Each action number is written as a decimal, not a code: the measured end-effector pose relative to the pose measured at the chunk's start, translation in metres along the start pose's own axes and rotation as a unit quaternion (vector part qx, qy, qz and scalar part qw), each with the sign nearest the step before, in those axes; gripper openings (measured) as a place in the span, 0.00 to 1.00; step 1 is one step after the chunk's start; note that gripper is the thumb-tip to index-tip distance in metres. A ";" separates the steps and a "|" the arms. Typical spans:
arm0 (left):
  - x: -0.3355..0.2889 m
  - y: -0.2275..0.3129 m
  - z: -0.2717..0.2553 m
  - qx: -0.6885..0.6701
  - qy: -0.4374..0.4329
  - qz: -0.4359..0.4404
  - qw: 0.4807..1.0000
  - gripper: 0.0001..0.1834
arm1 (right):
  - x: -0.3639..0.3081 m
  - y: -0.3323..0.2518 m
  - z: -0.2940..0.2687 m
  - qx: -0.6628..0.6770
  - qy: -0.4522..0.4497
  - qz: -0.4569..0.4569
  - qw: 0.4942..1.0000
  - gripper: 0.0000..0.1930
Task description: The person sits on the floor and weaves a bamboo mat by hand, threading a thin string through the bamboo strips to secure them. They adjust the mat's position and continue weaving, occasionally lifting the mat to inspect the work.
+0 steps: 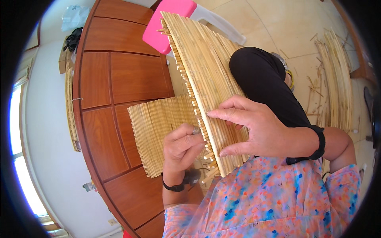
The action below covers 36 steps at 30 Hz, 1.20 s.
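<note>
A mat of straw-coloured reeds (pixel 206 67) lies slanting over my lap and raised leg, its cut reed ends sticking out unevenly along the left side. One pale, long reed (pixel 198 103) runs along that side, on top of the ends. My left hand (pixel 182 146) is closed in a pinch right at the cut ends; what its fingertips hold is hidden. Across the mat, my right hand (pixel 254 129) has thumb and fingers spread, their tips touching the long reed and the mat's surface.
A second reed mat (pixel 158 127) lies on a panelled reddish wooden surface (pixel 119 139) at left. Beyond stands a stool with a pink top (pixel 166 27). Loose long reeds (pixel 335 83) and broken bits (pixel 315 89) lie on the tiled floor at right.
</note>
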State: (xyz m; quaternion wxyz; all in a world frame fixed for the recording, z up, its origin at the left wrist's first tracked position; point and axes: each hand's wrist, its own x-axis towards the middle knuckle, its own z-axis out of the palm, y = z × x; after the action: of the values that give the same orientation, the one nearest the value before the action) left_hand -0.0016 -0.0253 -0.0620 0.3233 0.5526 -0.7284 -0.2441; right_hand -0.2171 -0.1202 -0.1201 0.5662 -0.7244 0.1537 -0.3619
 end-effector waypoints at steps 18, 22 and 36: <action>-0.002 -0.002 0.004 0.013 0.012 0.017 1.000 0.10 | -0.002 -0.001 0.004 0.026 0.015 0.005 1.000 0.36; -0.004 -0.004 0.008 0.007 0.028 0.014 0.999 0.09 | -0.002 0.001 0.004 0.026 0.019 -0.003 0.999 0.36; -0.009 -0.001 0.027 0.098 0.095 0.039 0.990 0.10 | 0.000 0.006 0.000 0.037 0.015 0.005 0.999 0.39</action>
State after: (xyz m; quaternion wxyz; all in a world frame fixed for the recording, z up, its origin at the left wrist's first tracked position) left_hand -0.0189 -0.0166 -0.0827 0.3447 0.5736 -0.7356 -0.1047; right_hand -0.2164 -0.1220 -0.1255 0.5920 -0.6967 0.1527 -0.3752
